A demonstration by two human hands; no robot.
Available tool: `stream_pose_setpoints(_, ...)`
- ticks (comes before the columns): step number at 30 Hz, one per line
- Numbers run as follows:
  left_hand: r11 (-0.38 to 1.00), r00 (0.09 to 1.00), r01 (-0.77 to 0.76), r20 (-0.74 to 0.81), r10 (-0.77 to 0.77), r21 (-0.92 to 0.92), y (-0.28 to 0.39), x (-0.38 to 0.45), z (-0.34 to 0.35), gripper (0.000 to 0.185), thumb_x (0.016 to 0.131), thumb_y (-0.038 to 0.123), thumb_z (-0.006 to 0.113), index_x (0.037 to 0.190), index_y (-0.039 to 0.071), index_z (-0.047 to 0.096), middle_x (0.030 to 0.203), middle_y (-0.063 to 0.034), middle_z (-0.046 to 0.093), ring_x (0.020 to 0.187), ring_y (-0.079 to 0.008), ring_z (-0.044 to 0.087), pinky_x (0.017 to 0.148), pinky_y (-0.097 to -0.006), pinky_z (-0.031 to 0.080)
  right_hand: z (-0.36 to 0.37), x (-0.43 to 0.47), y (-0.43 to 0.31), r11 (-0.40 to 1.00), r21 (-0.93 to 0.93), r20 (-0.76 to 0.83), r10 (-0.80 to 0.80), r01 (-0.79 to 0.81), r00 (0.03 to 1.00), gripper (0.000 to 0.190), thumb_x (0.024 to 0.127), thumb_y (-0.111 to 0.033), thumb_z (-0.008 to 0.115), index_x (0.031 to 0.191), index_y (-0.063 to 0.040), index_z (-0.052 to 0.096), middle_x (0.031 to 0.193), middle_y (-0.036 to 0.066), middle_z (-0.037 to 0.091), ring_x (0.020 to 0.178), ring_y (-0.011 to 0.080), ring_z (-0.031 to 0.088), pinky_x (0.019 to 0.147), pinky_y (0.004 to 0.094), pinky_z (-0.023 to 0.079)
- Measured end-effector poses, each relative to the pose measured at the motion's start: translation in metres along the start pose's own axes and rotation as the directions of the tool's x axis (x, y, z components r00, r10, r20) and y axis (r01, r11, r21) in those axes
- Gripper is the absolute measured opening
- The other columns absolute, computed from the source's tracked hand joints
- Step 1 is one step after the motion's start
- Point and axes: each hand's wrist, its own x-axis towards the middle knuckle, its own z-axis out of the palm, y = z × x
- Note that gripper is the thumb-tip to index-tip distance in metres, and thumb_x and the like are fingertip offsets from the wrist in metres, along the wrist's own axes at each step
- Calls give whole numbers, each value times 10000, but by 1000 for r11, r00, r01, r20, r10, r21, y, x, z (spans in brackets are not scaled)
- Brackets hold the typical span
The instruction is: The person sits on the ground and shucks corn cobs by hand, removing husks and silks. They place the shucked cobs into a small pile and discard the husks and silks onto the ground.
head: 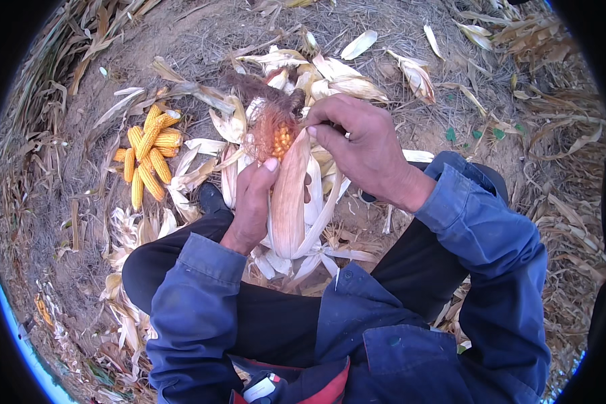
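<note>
An ear of corn is partly bared, its yellow kernels showing between reddish-brown silk and pale husk. My left hand holds the ear from the left, thumb near the kernels. My right hand pinches the tip of a long dry husk leaf between thumb and forefinger, at the right of the ear. Part of the ear is hidden by the husk and my left hand. Further left, a pile of husked corn ears lies on the soil.
Loose husks lie on the straw-strewn ground beyond my hands, with more husks beside my left leg. Dry corn stalks stand or lean at the upper left. Dry leaves cover the right side. My bent legs frame the work spot.
</note>
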Motion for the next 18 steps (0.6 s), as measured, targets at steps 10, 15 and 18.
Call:
stream_pose_setpoints(10,994,998,35,-40,-39,-104,-3,1,-3,631,991,533,302,1210,6,571,954,-128,631,794,-229,649,712,-355,549,3,-5,-4,998,32,-38,63,-62,997,114,828,31,688,911,1,616,845,85,653,729,153,635,651,307,518)
stream_pose_setpoints(15,981,997,49,-42,-58,-186,0,3,-5,689,970,595,298,1217,14,574,964,-109,622,775,-223,634,690,-356,535,4,-6,-4,999,5,-34,52,-52,998,128,827,40,684,920,-4,607,856,88,656,746,174,642,664,313,522)
stream_pose_setpoints(18,945,998,19,-55,-39,-327,8,4,-5,671,975,582,316,1165,4,600,861,-107,642,719,-203,640,647,-329,538,4,-8,-4,1000,22,6,19,-19,1000,139,829,52,672,923,-7,589,874,94,650,764,187,641,670,321,515)
